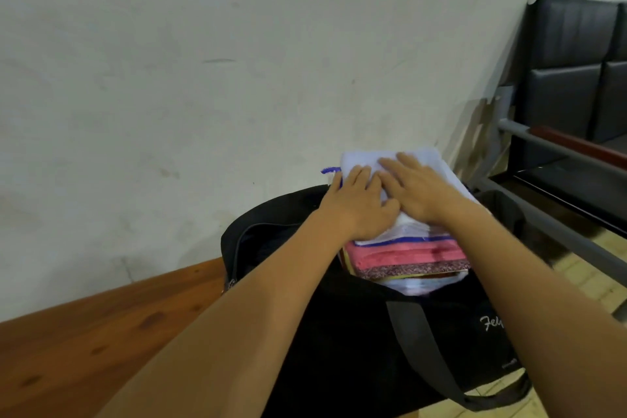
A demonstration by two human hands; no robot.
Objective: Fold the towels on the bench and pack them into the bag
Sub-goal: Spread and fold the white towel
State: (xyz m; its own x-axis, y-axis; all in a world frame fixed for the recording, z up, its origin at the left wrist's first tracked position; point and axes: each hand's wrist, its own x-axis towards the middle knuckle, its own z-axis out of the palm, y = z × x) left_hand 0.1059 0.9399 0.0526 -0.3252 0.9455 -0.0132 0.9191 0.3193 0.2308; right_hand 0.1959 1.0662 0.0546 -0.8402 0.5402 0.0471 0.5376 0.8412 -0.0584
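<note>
At the far left lies the wooden bench point(101, 332), brown and bare in the part that shows. No loose towel is seen on it, so I judge the folding is mostly finished and the packing is the step in hand.

Next to the right stands the black duffel bag point(356, 349) on the end of the bench, its zipper open and its mouth wide. A stack of folded towels rises out of the mouth: the white towel with blue trim point(424, 163) on top, a pink towel point(407, 256) under it, then a patterned one and a pale one lower down.

The left hand point(356, 204) lies flat on the near left part of the white towel, fingers straight and holding nothing. The right hand point(420, 187) lies just beside it, also flat, fingers spread and pressing, and the two hands touch each other.

To do this step well, I think the push should go straight down with both palms together, so the stack sinks evenly and does not tilt toward the wall. The stack stands higher than the rim, so pressing only one edge could slide the top towel off. The bag's sides may need a pull outward before the zipper can close.

At the far right stand dark padded seats point(576, 71) on a grey metal frame.
</note>
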